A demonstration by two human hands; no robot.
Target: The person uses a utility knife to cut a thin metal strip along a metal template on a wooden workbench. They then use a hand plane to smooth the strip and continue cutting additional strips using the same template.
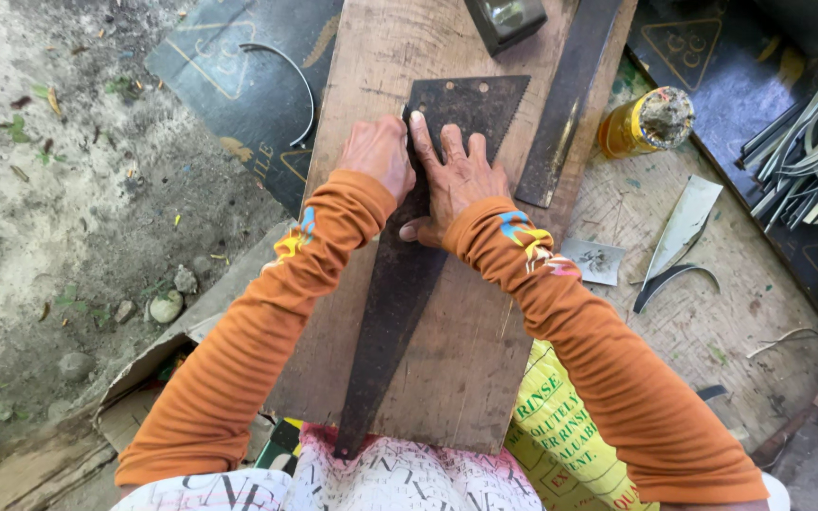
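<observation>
A dark, rusted, tapering steel saw blade with a toothed edge lies flat on the long, worn brown wooden board in front of us, its wide end with small holes pointing away and its narrow tip near our lap; our right hand presses flat on the blade with fingers spread apart, clamped on nothing; our left hand rests curled beside it at the blade's left edge, touching the metal, though we cannot tell whether it grips anything; both arms wear orange sleeves; a flat dark metal bar lies on the board just to the right of the blade; a yellow cylindrical can sits further right, near a curved pale metal offcut
</observation>
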